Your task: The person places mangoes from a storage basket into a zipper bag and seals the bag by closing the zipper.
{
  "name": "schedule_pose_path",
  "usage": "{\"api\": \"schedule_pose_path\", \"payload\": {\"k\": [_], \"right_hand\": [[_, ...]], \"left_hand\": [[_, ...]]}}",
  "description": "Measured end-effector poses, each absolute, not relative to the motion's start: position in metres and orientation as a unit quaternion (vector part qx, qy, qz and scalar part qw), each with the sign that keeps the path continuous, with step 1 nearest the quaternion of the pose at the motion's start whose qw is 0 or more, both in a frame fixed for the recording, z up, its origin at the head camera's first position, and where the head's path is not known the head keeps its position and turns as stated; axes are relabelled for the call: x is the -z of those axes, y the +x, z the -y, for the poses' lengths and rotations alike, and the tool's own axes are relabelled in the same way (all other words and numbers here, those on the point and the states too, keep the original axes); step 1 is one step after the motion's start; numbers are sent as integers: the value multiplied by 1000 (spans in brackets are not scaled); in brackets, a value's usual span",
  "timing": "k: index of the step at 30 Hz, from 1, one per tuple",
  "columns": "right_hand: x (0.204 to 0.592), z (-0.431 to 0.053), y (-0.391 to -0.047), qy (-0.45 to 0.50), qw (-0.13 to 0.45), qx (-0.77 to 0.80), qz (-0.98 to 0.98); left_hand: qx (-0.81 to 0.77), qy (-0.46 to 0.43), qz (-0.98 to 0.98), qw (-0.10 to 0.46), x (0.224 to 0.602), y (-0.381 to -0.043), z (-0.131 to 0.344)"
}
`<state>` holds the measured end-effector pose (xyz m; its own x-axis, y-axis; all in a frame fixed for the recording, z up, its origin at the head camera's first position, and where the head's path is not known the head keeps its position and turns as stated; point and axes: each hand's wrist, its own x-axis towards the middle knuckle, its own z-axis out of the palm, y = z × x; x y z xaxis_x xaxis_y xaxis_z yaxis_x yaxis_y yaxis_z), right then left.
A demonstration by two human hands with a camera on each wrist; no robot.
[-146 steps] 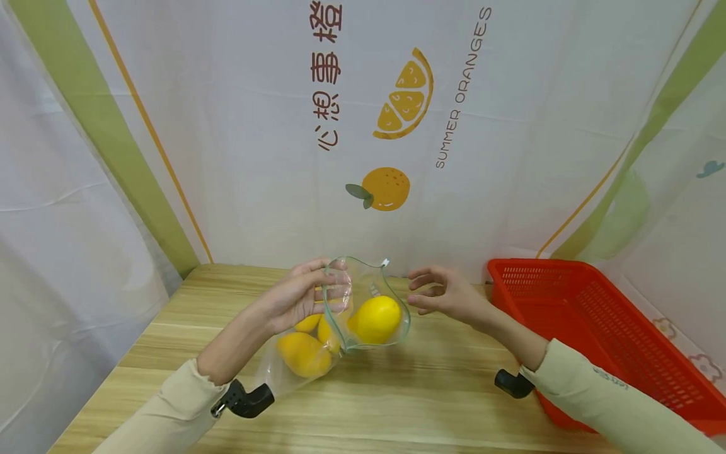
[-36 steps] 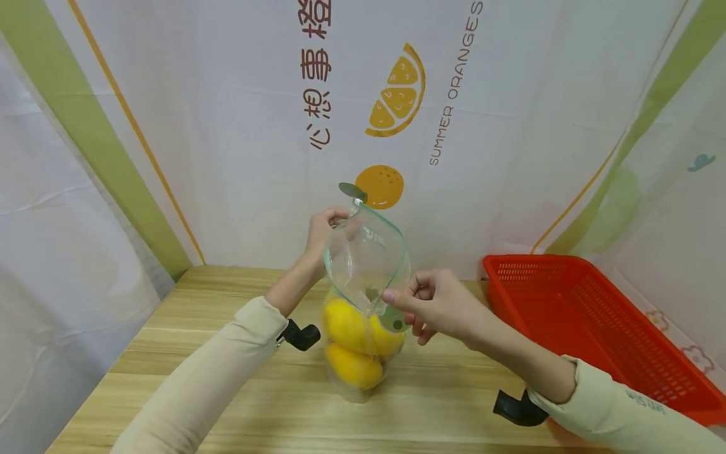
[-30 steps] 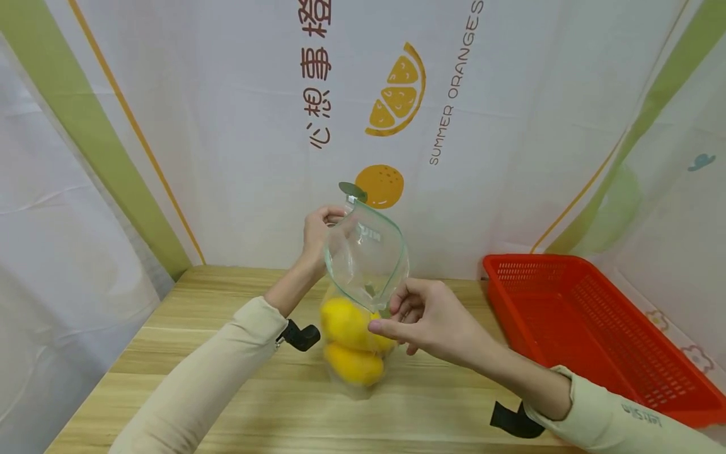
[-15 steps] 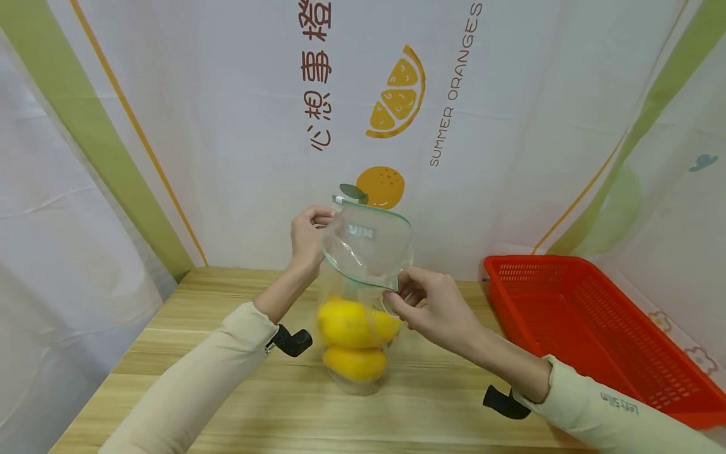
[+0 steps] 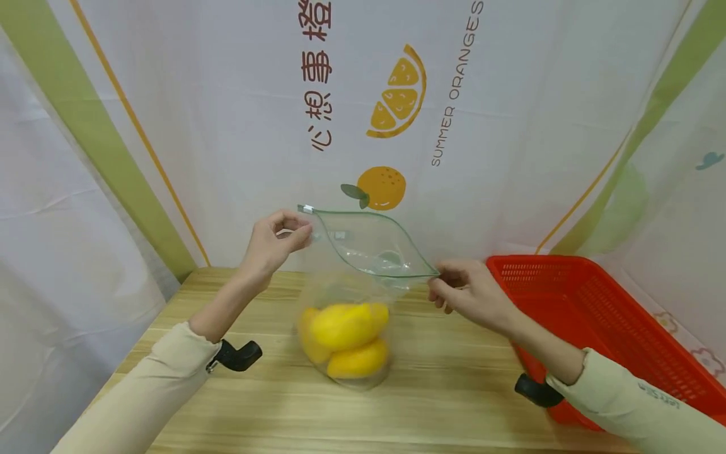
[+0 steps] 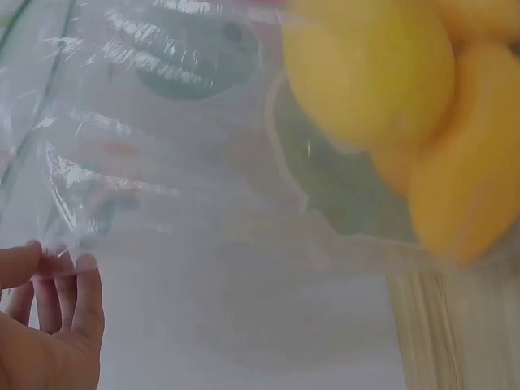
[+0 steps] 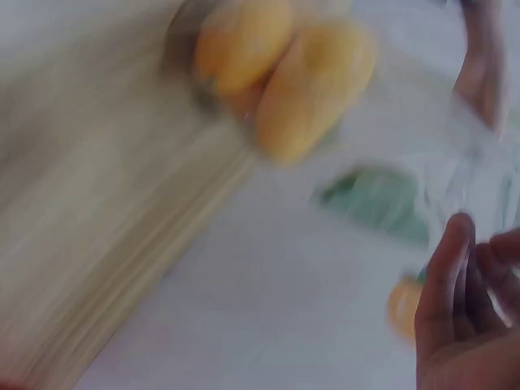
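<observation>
Nearest to you, your 2 cream sleeves came in from the front edge of the wooden table (image 5: 431,403), each with a black mount at the wrist. Between your forearms, towards the middle of the table, the bottom of the clear zip bag (image 5: 363,287) rested on the wood with the yellow lemons (image 5: 346,340) heaped inside it. You could make out 3 of them, though the plastic blurred their outlines. The bag's lower part stood well below both hands.

Higher up, you held the bag's mouth stretched wide between your hands, its green-edged rim drawn into a long leaf shape. Your left hand (image 5: 275,238) pinched the left end of the rim between thumb and curled fingers, close to the small white slider. Your right hand (image 5: 467,295) pinched the opposite end in the same way, lower than the left, so the opening tilted down towards the right. The left wrist view showed your fingertips (image 6: 61,268) touching the plastic film, with the lemons off to the upper right. The right wrist view was too blurred to add much.

Just beyond your right hand, the red plastic basket (image 5: 590,315) sat along the right edge of the table. Behind the far edge hung the white backdrop (image 5: 238,113) with orange prints and green stripes.
</observation>
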<state>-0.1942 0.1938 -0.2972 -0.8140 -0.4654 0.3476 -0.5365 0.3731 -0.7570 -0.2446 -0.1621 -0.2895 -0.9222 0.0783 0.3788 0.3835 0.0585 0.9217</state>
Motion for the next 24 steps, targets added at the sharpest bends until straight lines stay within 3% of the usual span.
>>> {"api": "schedule_pose_path", "payload": {"k": [8,16,19,24], "right_hand": [[275,-242,-233,336,10,-464,819],[253,-250,-250,331,73,-464,818],[254,-249,-252,307,97,-405,856],[256,-247,-251,274,165,-362,876]], "left_hand": [[610,-214,761,48,268,-217,187],[591,-226,774,-1,266,-211,176],[603,-222,766,8,272,-214,171],[598,-233,763,72,276,-220,163]]}}
